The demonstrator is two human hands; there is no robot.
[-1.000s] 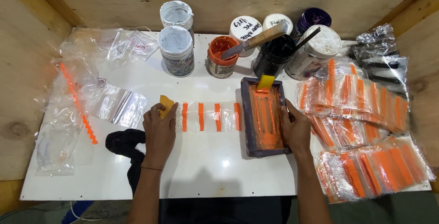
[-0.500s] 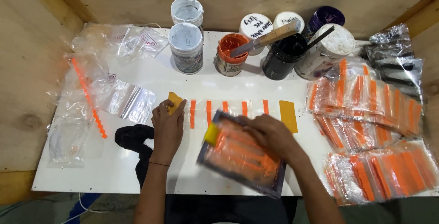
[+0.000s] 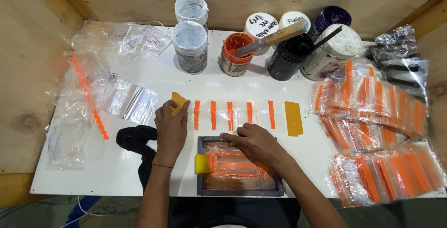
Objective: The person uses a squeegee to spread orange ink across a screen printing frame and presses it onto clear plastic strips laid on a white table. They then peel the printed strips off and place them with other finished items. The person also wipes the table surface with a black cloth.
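Pressing our left hand [image 3: 171,124] flat on the white table [image 3: 116,181], fingers together over a yellow tab [image 3: 178,103], we held down the clear strip with orange bars [image 3: 231,115]. Our right hand [image 3: 255,143] rested on the dark printing frame [image 3: 240,167], fingers slightly apart on its top edge, nearest our body. A yellow squeegee [image 3: 202,163] lay at its left side.

Printing frame [image 3: 240,172] lies before the striped strip [image 3: 233,115], paint jars [image 3: 235,54] behind.
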